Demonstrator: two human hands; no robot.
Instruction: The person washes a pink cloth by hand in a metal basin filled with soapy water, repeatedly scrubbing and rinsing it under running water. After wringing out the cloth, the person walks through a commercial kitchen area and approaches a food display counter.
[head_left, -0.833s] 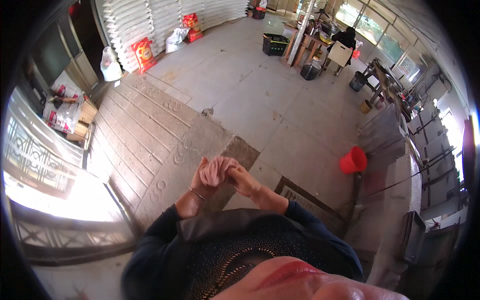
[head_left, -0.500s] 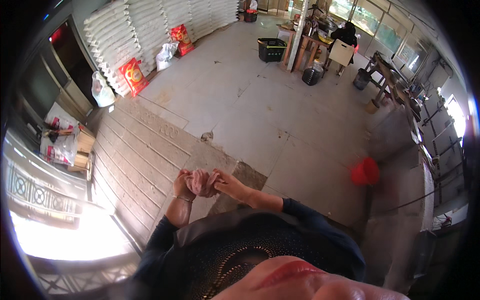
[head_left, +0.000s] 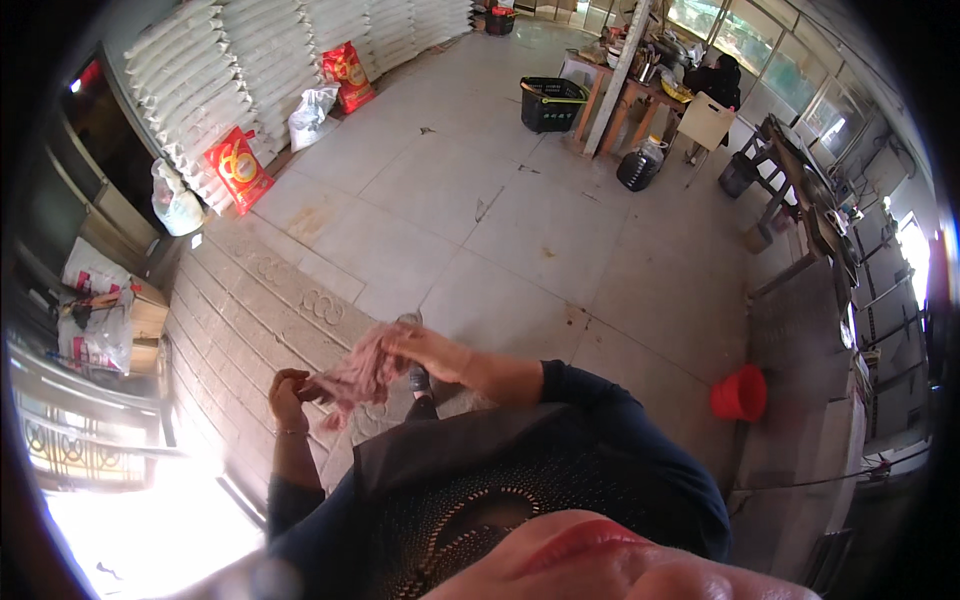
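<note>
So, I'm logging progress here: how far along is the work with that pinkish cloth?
Nothing looks finished. The pinkish cloth hangs crumpled between the left hand and the right hand, each gripping an end at waist height above the floor. It is neither folded, spread nor set down yet.

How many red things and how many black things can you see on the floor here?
Red: 3 – two sacks, one bucket
Black: 2 – one crate, one jug
Total: 5
</note>
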